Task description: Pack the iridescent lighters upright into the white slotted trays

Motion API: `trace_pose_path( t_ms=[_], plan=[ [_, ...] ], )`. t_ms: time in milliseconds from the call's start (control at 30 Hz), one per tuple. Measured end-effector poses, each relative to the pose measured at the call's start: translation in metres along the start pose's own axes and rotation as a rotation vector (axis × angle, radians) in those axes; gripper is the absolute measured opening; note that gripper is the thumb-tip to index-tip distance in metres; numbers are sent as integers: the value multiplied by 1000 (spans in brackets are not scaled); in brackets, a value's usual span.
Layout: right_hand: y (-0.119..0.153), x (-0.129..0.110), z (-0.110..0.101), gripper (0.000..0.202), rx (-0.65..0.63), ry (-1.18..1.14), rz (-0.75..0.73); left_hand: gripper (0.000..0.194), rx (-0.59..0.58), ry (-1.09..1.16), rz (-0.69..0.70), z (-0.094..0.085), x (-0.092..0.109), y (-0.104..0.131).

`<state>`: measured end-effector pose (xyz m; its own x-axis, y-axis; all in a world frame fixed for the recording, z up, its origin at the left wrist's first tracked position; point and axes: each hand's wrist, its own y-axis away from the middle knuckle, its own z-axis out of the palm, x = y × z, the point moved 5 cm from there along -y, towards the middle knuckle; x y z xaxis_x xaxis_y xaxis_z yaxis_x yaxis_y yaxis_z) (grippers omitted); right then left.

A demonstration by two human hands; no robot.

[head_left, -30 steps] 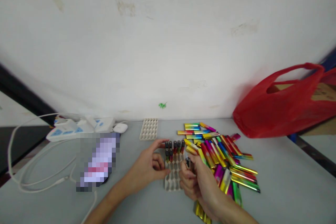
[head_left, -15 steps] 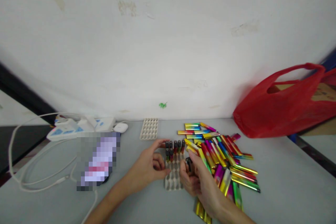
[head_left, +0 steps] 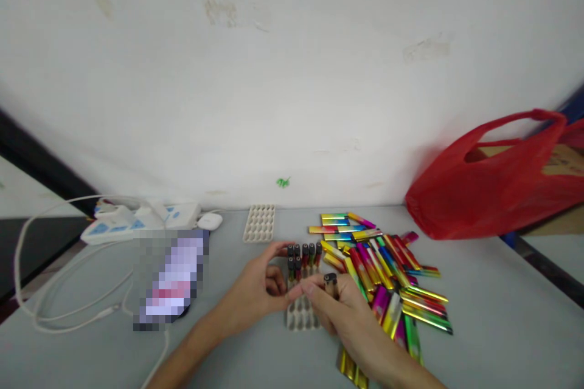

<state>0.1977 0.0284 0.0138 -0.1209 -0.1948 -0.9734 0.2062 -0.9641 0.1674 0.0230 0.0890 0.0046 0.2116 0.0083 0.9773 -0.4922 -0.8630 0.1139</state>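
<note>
While the tray (head_left: 303, 320) at lower centre is bordered by the left hand (head_left: 255, 285), thumb and forefinger apart, a black-topped tube (head_left: 331, 282) is clasped in the right hand (head_left: 353, 319).

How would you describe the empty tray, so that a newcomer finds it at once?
Find the white wall and its small green mark. Just below and left of this mark, a pale tray with rows of cups lies on the grey table. Unlike the nearer tray, it holds no black-topped pieces.
</note>
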Motion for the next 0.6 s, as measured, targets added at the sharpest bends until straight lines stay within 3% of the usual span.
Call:
trace_pose_path(
  t_ms=[200,367,500,600],
  plan=[
    [-1,-1,-7,61,90,53,-57,93,-16,42,-42,-2,-10,-1],
    [-4,-4,-14,60,185,-90,-70,91,-3,25,-38,-3,-16,0],
    [-1,-13,-14,55,160,-291,-132,90,-9,20,-31,-3,-14,0],
    [5,-17,-17,55,197,-217,-194,90,-17,29,-37,-2,-13,-1]
  ],
)
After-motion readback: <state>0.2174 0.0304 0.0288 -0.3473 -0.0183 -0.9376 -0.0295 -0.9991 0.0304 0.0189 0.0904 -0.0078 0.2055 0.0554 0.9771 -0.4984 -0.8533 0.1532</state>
